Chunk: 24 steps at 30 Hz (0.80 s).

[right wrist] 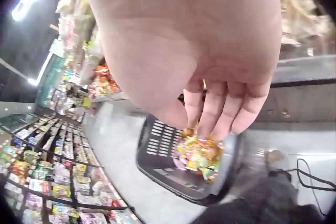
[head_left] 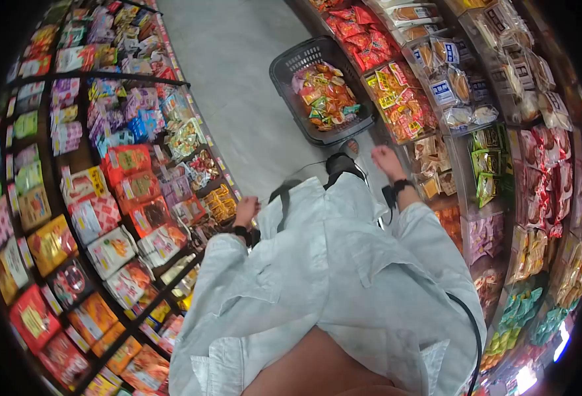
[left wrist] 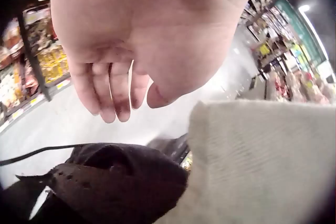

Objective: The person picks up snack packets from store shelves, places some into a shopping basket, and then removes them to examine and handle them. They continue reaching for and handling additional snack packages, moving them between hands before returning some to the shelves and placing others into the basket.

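The left hand (head_left: 246,211) hangs beside the body at the left-hand shelves, holding nothing; in the left wrist view its fingers (left wrist: 118,90) hang loosely, slightly bent. On the other side, the right hand (head_left: 388,162) is held out near the right-hand shelf, close behind the basket; the right wrist view shows its loosely bent fingers (right wrist: 223,106) with nothing in them. A dark plastic basket (head_left: 314,137) stands on the floor ahead of the person, holding a heap of colourful wrapped snacks (head_left: 324,96). Neither hand touches the basket in the head view.
Packaged snacks (head_left: 129,178) fill the slanted shelves at left. Along the right, clear bins hold red packets (head_left: 363,43), wrapped breads (head_left: 446,89) and green packets (head_left: 487,162). Grey floor (head_left: 238,86) runs between the shelves. A thin cable (right wrist: 310,176) shows in the right wrist view.
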Tool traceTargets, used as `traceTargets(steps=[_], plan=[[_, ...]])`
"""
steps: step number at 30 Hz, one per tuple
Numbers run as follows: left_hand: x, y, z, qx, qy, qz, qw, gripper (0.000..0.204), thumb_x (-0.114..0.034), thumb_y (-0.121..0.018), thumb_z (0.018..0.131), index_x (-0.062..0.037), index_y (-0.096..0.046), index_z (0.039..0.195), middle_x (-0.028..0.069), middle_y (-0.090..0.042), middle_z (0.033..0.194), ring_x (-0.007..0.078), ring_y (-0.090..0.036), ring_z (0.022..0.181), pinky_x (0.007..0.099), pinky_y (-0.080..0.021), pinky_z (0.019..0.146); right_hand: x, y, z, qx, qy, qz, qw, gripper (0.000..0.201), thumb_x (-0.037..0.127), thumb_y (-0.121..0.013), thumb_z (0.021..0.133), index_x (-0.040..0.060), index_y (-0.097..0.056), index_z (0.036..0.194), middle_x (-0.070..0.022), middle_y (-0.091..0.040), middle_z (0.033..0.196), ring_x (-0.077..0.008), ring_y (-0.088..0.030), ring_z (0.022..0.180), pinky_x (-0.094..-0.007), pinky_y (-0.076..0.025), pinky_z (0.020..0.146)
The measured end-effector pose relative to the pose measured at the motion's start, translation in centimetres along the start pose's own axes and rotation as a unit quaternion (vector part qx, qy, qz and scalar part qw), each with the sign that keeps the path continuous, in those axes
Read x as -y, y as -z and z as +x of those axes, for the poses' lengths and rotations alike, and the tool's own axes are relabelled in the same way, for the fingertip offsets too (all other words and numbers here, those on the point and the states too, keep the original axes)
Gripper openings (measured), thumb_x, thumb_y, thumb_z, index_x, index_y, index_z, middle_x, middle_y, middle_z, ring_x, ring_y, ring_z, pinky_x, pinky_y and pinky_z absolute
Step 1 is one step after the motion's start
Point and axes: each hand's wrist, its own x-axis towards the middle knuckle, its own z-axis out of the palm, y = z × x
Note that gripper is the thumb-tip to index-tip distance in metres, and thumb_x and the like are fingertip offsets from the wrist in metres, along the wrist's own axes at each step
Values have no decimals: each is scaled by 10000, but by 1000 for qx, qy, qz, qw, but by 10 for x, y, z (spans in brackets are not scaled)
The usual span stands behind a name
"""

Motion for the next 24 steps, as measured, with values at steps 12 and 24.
traceTargets(steps=[12,24], plan=[[-289,-45,250,5,-167,496,852,640,-439,-717,829,-115,-618,1372,267,-612,1361,449,-568,1286,533,-472,1070,115,-40,62,-77,-87,49,992,259,238,-595,1054,10,-662,1157,-40,-712,952,-117,-657,875,-292,-540,803],[-311,-19,397,-150,-203,594,764,793,-403,-775,751,-167,-542,1471,262,-542,1443,466,-583,1236,547,-516,1004,50,-192,301,-1,-248,-71,966,280,276,-643,970,44,-689,1119,-162,-755,1016,-340,-722,1003,-445,-553,881]])
